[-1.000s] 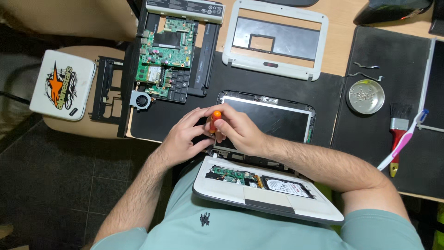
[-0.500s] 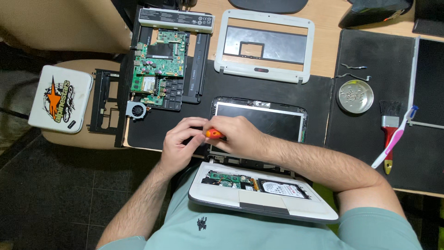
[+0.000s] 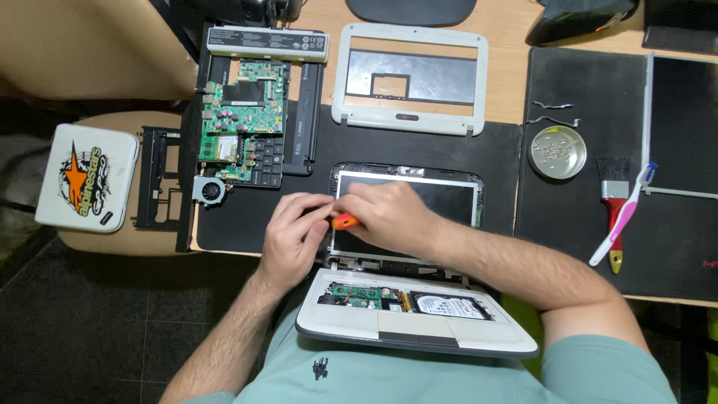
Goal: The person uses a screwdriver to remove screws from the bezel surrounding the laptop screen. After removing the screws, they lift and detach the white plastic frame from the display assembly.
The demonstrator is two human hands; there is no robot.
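Observation:
A small white laptop lies open, its base [image 3: 415,318] with exposed boards and a hard drive resting on my lap, its lid with the bare screen panel [image 3: 449,198] flat on a black mat. My right hand [image 3: 393,217] is shut on an orange-handled screwdriver [image 3: 345,221] at the lid's left edge. My left hand [image 3: 295,232] is curled right beside it, fingertips at the screwdriver's tip and the lid's edge. What the left fingers pinch is hidden.
On the desk behind lie a white bezel frame [image 3: 410,78], a green motherboard [image 3: 243,123] over a keyboard, a fan [image 3: 209,189], a battery bar [image 3: 268,43]. To the right are a round metal dish of screws [image 3: 557,152], a red-handled brush [image 3: 613,202] and a toothbrush [image 3: 624,217]. A white case [image 3: 86,187] rests on a stool at left.
Both hands stay together at the lid's left edge with the screwdriver, with only small shifts of the fingers. The view itself has drifted slightly.

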